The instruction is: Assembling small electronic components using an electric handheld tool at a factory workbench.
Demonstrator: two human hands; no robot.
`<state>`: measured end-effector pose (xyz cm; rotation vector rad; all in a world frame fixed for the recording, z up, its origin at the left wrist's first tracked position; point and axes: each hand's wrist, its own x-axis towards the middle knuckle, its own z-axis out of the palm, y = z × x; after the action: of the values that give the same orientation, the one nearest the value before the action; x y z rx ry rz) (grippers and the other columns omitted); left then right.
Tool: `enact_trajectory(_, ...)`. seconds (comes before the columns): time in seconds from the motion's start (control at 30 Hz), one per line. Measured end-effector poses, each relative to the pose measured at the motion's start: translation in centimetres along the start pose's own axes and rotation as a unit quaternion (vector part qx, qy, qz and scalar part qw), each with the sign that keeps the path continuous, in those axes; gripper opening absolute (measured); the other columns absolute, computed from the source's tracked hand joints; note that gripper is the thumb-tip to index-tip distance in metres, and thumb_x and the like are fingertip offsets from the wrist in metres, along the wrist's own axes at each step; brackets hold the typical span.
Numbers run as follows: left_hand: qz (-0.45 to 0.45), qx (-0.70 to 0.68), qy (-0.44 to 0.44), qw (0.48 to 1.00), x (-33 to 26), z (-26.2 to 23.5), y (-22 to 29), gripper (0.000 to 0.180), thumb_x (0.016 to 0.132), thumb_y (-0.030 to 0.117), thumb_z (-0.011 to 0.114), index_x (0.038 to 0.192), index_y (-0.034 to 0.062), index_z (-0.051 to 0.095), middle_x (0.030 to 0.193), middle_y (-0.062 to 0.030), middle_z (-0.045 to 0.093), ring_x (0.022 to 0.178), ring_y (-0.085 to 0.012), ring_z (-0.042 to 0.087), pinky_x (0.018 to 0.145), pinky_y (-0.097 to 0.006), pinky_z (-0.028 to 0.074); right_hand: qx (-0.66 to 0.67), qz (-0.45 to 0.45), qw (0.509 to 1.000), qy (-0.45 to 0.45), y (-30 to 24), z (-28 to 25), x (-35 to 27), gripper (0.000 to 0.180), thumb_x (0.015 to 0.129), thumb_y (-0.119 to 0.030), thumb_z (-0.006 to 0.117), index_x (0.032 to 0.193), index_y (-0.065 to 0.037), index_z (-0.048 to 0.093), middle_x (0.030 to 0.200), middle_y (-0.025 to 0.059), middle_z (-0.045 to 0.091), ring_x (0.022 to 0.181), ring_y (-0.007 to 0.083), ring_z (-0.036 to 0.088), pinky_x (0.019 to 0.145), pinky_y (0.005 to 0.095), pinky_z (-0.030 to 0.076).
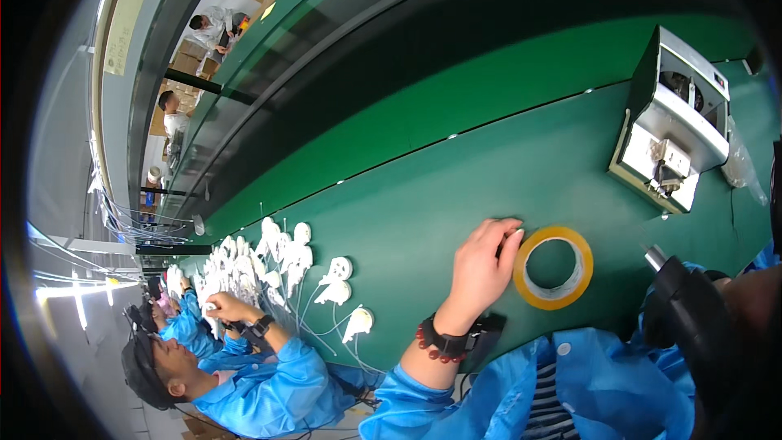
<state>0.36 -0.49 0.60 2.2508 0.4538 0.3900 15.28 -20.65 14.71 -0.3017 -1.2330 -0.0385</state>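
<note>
On green bench, left hand beside yellow tape roll; fingers loosely bent, can't tell if grasping anything. Right hand can't be made out, grip unknown.

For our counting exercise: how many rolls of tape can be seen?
1: a yellow roll of tape lying flat on the green table, just right of the person's left hand. Others could be hidden.

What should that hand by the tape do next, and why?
Perhaps the left hand should close its thumb and fingers on the rim of the tape. The roll lies flat on the green table, right beside the thumb; whether they touch already, I can't tell.
</note>
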Motion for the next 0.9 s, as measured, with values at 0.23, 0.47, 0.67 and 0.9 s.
enact_trajectory(0.23, -0.002, -0.001, -0.011, 1.000, 0.0, -0.4, -0.4, 0.014, 0.095, 0.010, 0.066, 0.106, 0.0040, 0.069, 0.090, -0.0099, 0.066, 0.073, -0.0230, 0.065, 0.064, -0.033, 0.052, 0.026, 0.014, 1.000, 0.002, -0.2, -0.3, -0.1, 0.052, 0.075, 0.010, 0.078, 0.118, -0.016, 0.063, 0.098, 0.0025, 0.061, 0.085, 0.0234, 0.058, 0.081, 0.0352, 0.049)
enact_trajectory(0.47, 0.001, -0.017, -0.006, 1.000, 0.4, 0.3, -0.1, 0.013, 0.095, 0.011, 0.066, 0.106, 0.0040, 0.069, 0.090, -0.0109, 0.066, 0.074, -0.0254, 0.065, 0.064, -0.034, 0.052, 0.052, 0.016, 0.998, -0.004, 0.6, -0.1, 0.1, 0.052, 0.075, 0.010, 0.077, 0.118, -0.016, 0.064, 0.099, 0.0027, 0.061, 0.086, 0.0236, 0.058, 0.082, 0.0357, 0.049)
enact_trajectory(0.67, 0.018, -0.018, 0.011, 1.000, -0.1, -0.2, 0.4, 0.013, 0.094, 0.012, 0.066, 0.105, 0.0051, 0.069, 0.089, -0.0120, 0.066, 0.075, -0.0278, 0.065, 0.065, -0.036, 0.052, -0.007, 0.053, 0.994, -0.094, 0.4, 0.0, 3.7, 0.039, 0.077, 0.004, 0.080, 0.107, -0.012, 0.062, 0.097, 0.0052, 0.064, 0.086, 0.0220, 0.063, 0.078, 0.0337, 0.053)
enact_trajectory(0.9, 0.000, -0.022, 0.021, 1.000, -0.5, -0.5, -0.4, 0.022, 0.092, 0.014, 0.069, 0.111, 0.0044, 0.066, 0.090, -0.0085, 0.067, 0.071, -0.0234, 0.065, 0.066, -0.036, 0.054, -0.180, 0.367, 0.913, -0.011, 8.9, 1.5, -1.3, 0.020, 0.080, 0.004, 0.073, 0.093, -0.004, 0.060, 0.089, 0.0077, 0.064, 0.080, 0.0129, 0.064, 0.069, 0.0286, 0.052)
